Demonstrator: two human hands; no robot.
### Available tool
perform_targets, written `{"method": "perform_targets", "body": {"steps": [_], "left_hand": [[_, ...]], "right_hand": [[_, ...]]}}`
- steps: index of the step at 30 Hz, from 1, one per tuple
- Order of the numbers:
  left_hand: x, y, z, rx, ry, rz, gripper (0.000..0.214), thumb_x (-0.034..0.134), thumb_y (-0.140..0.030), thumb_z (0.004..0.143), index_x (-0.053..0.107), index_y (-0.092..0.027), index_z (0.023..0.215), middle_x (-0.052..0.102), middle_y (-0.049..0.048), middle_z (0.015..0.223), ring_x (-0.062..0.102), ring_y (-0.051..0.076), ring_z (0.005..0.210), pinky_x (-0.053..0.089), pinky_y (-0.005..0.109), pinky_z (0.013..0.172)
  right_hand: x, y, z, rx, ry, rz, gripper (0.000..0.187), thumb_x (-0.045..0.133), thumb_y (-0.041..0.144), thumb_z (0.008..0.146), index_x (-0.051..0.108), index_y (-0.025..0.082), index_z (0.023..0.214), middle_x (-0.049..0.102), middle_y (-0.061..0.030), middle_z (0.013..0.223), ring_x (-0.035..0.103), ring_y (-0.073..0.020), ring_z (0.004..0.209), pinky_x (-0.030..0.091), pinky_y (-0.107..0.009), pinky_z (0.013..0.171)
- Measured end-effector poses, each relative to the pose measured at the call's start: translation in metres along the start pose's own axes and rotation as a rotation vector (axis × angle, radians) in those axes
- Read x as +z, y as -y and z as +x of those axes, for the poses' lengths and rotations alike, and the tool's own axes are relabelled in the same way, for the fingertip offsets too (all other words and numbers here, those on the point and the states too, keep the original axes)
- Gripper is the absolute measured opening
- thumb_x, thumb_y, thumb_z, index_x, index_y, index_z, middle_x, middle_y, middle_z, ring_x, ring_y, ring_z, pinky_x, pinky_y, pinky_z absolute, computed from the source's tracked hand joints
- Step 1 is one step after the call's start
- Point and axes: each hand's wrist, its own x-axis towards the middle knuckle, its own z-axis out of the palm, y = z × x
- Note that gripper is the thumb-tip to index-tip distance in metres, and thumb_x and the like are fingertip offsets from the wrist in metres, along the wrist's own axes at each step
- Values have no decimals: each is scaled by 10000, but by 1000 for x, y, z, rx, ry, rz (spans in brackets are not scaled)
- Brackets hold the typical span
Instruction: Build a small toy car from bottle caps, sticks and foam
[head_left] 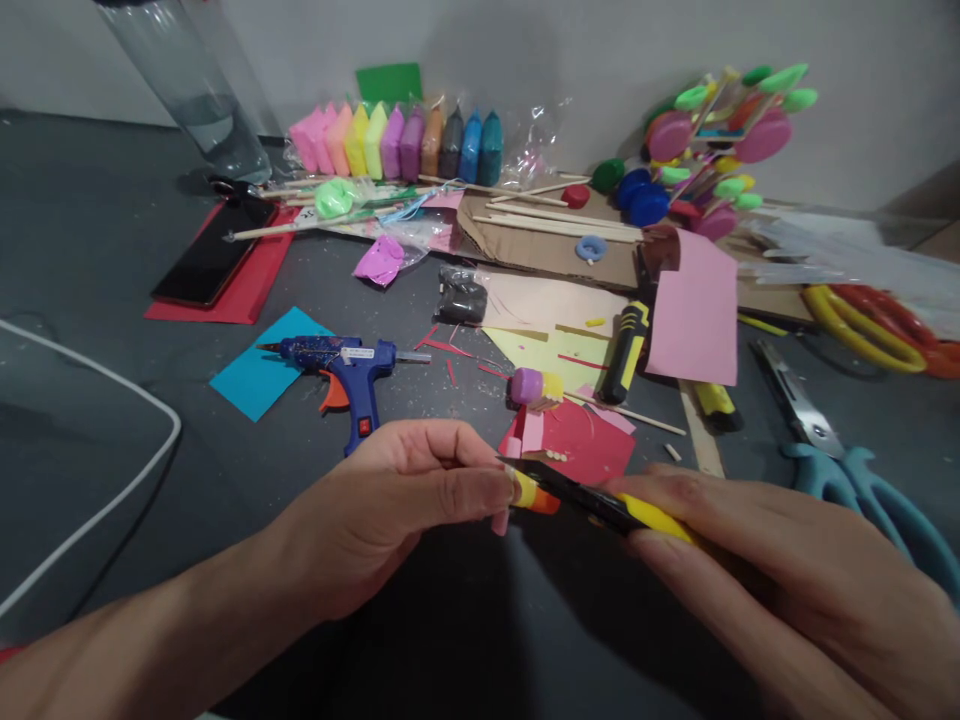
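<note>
My left hand is closed in a pinch on a small layered clay piece, yellow and orange with a pink bit hanging below. My right hand grips a yellow and black utility knife, its dark blade tip touching the top of the clay piece. Both hands hover just above the dark table near its front edge. Behind them lies a red paper sheet with short stick pieces on it, and a small purple and yellow clay cylinder.
A blue glue gun lies on a cyan sheet at left. Another yellow and black cutter, pink paper, teal scissors, packs of coloured clay, sticks, a phone and a white cable surround the hands.
</note>
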Motion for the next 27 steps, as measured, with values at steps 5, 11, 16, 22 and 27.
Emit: {"method": "perform_targets", "body": {"steps": [5, 11, 16, 22, 27], "left_hand": [[-1, 1, 1, -16, -13, -7, 226, 864, -265, 761, 696, -165, 646, 671, -37, 638, 529, 88, 645, 345, 239, 682], [-2, 1, 0, -6, 4, -12, 268, 885, -333, 738, 698, -163, 648, 662, -33, 629, 501, 90, 630, 329, 243, 658], [-2, 1, 0, -1, 3, -10, 248, 868, -303, 757, 697, -167, 640, 667, -38, 636, 512, 85, 635, 335, 237, 667], [0, 1, 1, -5, -32, 4, 229, 860, -262, 756, 691, -169, 634, 656, -46, 616, 509, 82, 626, 341, 235, 666], [0, 0, 1, -1, -31, 12, 271, 885, -316, 725, 686, -169, 614, 654, -41, 620, 498, 85, 624, 337, 237, 658]], "right_hand": [[-2, -1, -8, 10, -12, -45, 97, 515, 333, 990, 579, 367, 1055, 741, 53, 898, 693, -175, 713, 521, -232, 568], [0, -2, -8, 18, -3, -6, 119, 485, 337, 1010, 593, 354, 1056, 752, 43, 903, 691, -166, 709, 502, -236, 569], [1, -3, -1, 5, 6, 3, 113, 485, 335, 1000, 597, 342, 996, 757, 32, 867, 700, -181, 676, 507, -255, 523], [-2, -4, -3, -23, 17, -32, 157, 520, 300, 966, 607, 365, 1079, 768, 34, 914, 712, -198, 696, 510, -276, 520], [4, 3, -14, 144, -66, 34, 170, 518, 332, 985, 623, 406, 1097, 751, 52, 979, 695, -198, 773, 547, -302, 718]]}}
